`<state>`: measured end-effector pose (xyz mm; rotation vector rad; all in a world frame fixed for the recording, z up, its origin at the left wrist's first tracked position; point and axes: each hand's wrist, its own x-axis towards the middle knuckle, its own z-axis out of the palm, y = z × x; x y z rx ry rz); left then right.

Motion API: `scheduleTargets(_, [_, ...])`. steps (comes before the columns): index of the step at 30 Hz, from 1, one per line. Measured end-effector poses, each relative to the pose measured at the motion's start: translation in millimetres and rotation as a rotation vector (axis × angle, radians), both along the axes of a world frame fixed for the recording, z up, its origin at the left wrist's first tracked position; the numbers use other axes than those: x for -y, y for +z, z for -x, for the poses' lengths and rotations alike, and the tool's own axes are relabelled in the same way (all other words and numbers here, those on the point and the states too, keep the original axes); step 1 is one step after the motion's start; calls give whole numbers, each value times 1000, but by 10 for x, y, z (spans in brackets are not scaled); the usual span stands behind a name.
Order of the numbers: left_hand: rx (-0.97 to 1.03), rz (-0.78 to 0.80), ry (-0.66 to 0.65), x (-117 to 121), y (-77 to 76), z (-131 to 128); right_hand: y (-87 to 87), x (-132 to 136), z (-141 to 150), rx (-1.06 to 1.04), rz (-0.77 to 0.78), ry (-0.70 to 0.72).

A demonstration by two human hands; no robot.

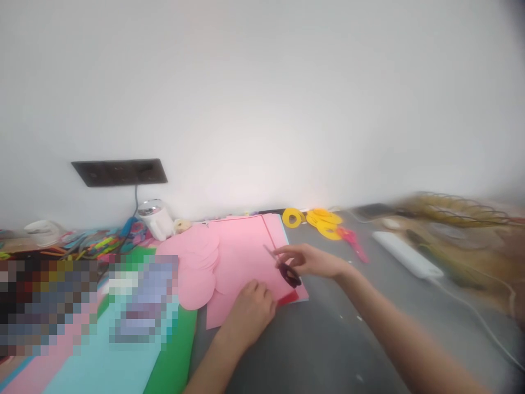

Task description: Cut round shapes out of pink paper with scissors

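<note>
My right hand is closed round a pair of dark-handled scissors, whose blades point up and left over a pink paper sheet. My left hand rests with curled fingers on the near edge of that pink sheet, pressing it against the grey table. A thin red sheet edge shows under the pink sheet near the scissors. Pink paper circles lie stacked at the left of the sheet.
Yellow paper rings and pink scissors lie behind. A white power strip with cable and a wire basket are at right. Green, light blue and pink sheets lie at left, with a white jar by the wall.
</note>
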<state>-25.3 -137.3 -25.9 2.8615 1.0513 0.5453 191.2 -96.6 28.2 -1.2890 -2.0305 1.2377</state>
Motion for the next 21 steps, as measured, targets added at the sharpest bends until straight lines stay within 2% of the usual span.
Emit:
scheduleTargets(2, [62, 11, 26, -14, -1, 9, -36, 64, -81, -378, 123, -27])
scheduleTargets(4, [146, 22, 113, -23, -6, 13, -114, 146, -133, -630, 186, -110])
scheduleTargets(6, [255, 30, 230, -34, 9, 21, -205, 229, -163, -813, 228, -214])
scheduleTargets(8, [384, 28, 353, -54, 73, 40, -275, 297, -173, -901, 299, -259])
scheduleTargets(10, [515, 13, 467, -76, 209, 76, -309, 343, -161, -926, 347, -316])
scheduleTargets(13, [695, -9, 596, -71, 538, 147, -292, 375, -103, -949, 372, -358])
scheduleTargets(16, [1104, 31, 795, 27, 904, 197, -234, 378, -29, -1034, 385, -343])
scheduleTargets(18, [1244, -19, 876, 130, 1078, 200, -198, 367, 3, -1107, 400, -329])
scheduleTargets(20, [1235, -187, 859, 227, 1149, 173, -174, 352, 16, -1150, 421, -340])
scheduleTargets(21, [1128, -223, 756, 265, 1142, 148, -166, 344, 16, -1154, 436, -351])
